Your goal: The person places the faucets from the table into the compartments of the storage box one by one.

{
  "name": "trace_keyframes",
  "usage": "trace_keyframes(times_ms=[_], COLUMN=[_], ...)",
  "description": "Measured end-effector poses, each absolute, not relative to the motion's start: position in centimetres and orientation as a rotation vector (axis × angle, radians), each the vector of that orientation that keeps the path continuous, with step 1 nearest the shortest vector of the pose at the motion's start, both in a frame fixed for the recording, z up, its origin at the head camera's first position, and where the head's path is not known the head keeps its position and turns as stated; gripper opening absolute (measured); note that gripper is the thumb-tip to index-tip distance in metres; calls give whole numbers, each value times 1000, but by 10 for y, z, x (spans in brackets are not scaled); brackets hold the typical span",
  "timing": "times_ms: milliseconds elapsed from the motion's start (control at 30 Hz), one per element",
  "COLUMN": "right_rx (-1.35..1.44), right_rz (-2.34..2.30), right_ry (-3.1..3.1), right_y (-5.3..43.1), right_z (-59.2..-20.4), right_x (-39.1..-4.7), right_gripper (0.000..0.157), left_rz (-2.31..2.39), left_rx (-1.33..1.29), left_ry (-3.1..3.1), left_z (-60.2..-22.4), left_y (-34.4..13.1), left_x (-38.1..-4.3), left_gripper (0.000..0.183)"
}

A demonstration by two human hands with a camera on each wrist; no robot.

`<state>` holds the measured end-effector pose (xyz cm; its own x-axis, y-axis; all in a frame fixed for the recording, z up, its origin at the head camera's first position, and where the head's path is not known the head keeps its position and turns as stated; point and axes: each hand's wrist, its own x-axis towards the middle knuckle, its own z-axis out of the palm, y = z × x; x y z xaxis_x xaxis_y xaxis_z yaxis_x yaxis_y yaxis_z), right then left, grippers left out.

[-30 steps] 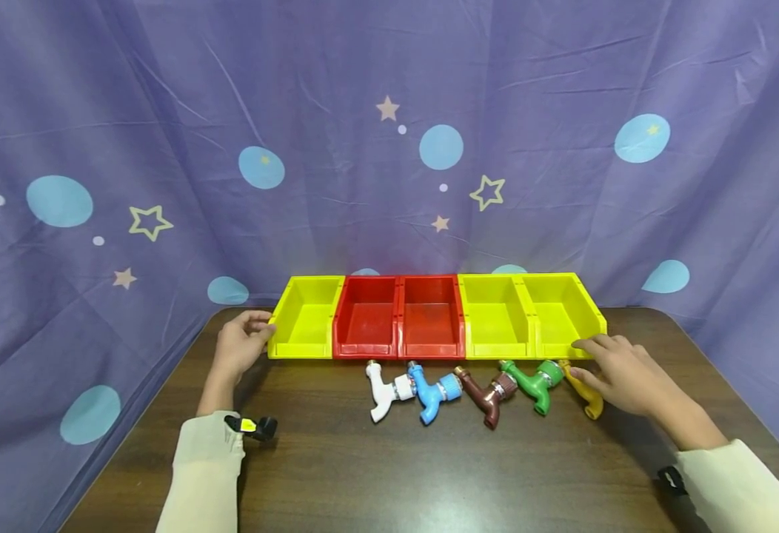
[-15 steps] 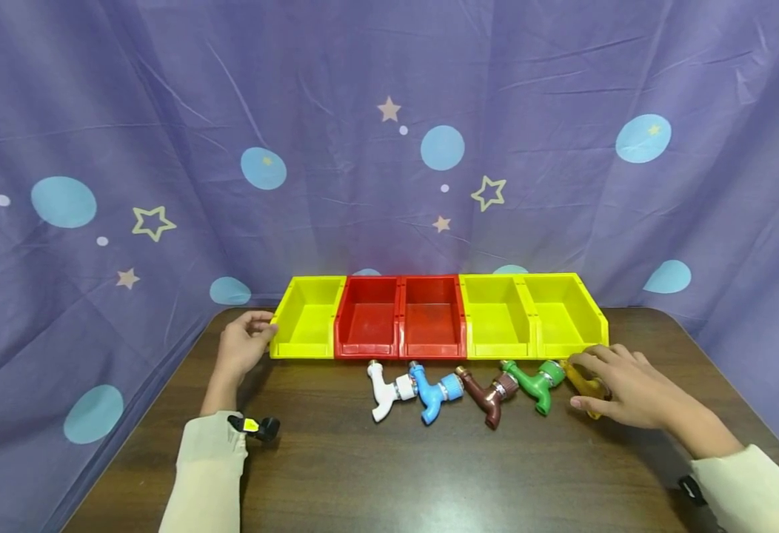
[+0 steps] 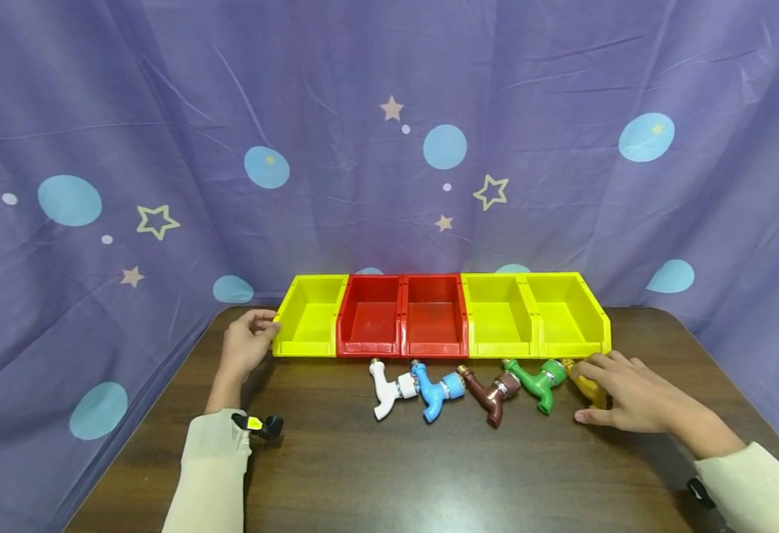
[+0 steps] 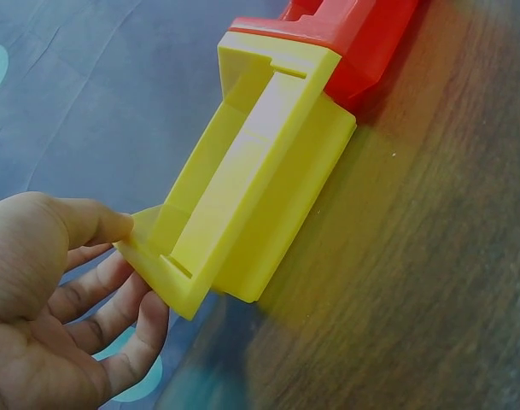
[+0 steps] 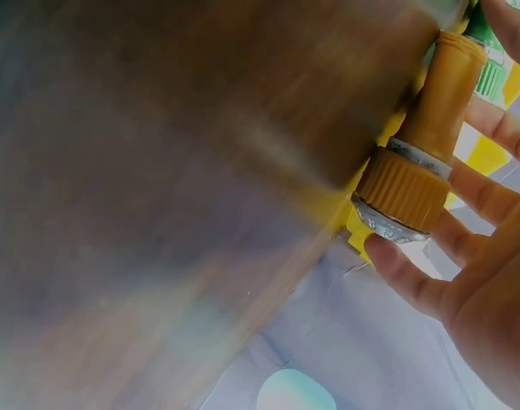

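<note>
In the head view my left hand (image 3: 243,348) pinches the outer side edge of the leftmost yellow bin (image 3: 304,348); up close, the thumb lies on one face of the yellow wall (image 4: 148,260) and the fingers behind it. My right hand (image 3: 636,396) reaches over the mustard-yellow tap (image 3: 588,389) at the right end of a row. From the right wrist, its fingers spread along the far side of that tap's ribbed knob (image 5: 403,190), with the thumb apart. Left of it lie a green tap (image 3: 539,385), a brown tap (image 3: 492,396), a blue tap (image 3: 435,392) and a white tap (image 3: 387,391).
Two red bins (image 3: 368,349) stand between the left yellow bin and two more yellow bins (image 3: 572,349), all side by side. A purple patterned curtain (image 3: 336,133) hangs behind the brown wooden table (image 3: 389,474).
My right hand has moved off the right bin's front edge, back and slightly right, down over the mustard-yellow tap. My left hand stays at the bin. The view has shifted slightly.
</note>
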<state>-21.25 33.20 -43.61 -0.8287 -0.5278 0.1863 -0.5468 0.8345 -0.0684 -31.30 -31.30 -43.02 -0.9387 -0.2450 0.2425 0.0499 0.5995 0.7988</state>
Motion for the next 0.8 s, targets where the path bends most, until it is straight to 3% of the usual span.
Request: trace_keyframes(times_ms=[267,533,800], right_rx=[894,965,971], right_rz=[172,165,179], right_ry=[-2879,-2882,-2892], right_y=[334,335,335], right_z=[-436,-433,-430], right_x=[-213,-214,-210], right_gripper=[55,33,28], left_rz=[-1275,-1307,-1376], left_rx=[150,153,141], left_ry=[-2499,-2491,-2488], left_z=[-431,-431,-431], left_y=[-314,-315,-315], left_x=[-312,-312,-313], left_gripper=[29,29,31])
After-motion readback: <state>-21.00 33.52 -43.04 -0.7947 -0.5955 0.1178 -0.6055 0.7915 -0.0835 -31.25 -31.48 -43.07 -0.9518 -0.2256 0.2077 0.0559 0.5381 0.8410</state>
